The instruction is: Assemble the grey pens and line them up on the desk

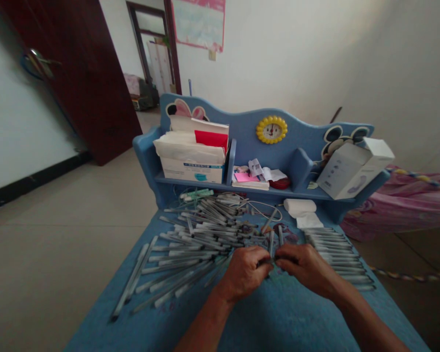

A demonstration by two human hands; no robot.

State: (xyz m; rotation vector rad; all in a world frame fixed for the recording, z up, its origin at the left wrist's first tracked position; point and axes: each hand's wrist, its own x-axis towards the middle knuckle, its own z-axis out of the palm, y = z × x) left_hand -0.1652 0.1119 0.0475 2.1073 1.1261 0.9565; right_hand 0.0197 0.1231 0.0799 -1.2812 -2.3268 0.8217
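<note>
My left hand [246, 271] and my right hand [302, 264] meet over the front middle of the blue desk, fingertips pinched close together. A slim grey pen [272, 242] sticks up from between the fingertips, its lower end hidden by the fingers. Just past my right knuckles a second pen [280, 235] shows; whether it is held or lies behind the hand I cannot tell. Left of my hands spreads a loose heap of grey translucent pens [201, 237], many with dark tips. To the right, more pens [337, 256] lie side by side in a neat row.
Behind the pens stands the desk's blue shelf [238, 117], with a mask box [192, 168], papers [251, 182], a yellow flower-shaped clock [272, 130] and a tilted white box [352, 168]. A paper roll [299, 207] and a thin white cable [266, 208] lie below it.
</note>
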